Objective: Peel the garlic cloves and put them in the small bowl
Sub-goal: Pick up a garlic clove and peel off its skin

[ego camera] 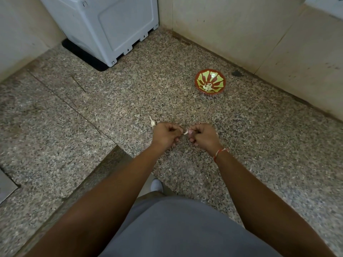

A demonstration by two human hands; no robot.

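Observation:
My left hand (165,135) and my right hand (202,136) are held close together above the speckled counter, fingers curled. Between their fingertips sits a small white garlic clove (185,132), pinched from both sides and mostly hidden. Just beyond my left hand a garlic piece with a thin stem (153,122) lies on the counter. The small bowl (198,78), red with green petal shapes, stands further away to the right and holds a few pale peeled cloves (207,87).
A white appliance (104,25) on a black mat stands at the back left. Beige walls (241,30) close the back and right sides. The counter edge (104,164) runs diagonally at the near left, with a metal sink corner (5,186) beyond.

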